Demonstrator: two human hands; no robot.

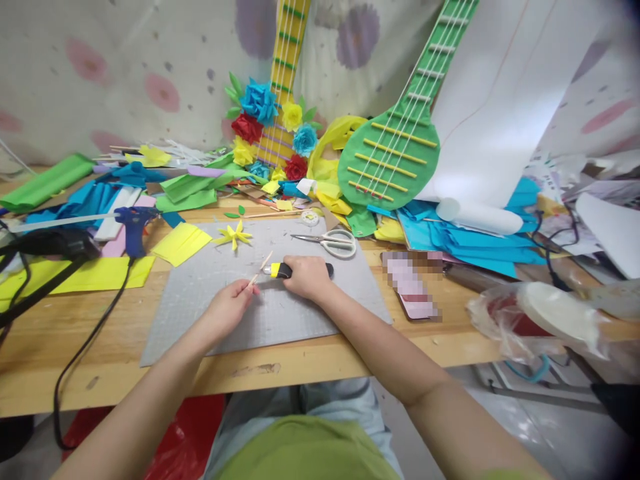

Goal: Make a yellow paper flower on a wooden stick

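Note:
My left hand (235,303) pinches a thin wooden stick (261,268) near its lower end, its tip slanting up to the right. Wrapped in my right hand (307,277) is a black and yellow utility knife (281,270), its front end pointing left against or very close to the stick. I cannot tell whether the blade touches the wood. Both hands are above a grey cutting mat (200,320). A yellow paper flower (233,235) lies on the mat's upper left, and white-handled scissors (336,243) lie beyond my right hand.
A blue glue gun (134,230) with a trailing cord stands on the left. Yellow (294,57) and green (393,160) paper instruments lean at the back among coloured paper. To the right are a phone (411,287), a white paper roll (479,216) and a plastic-wrapped tub (560,313).

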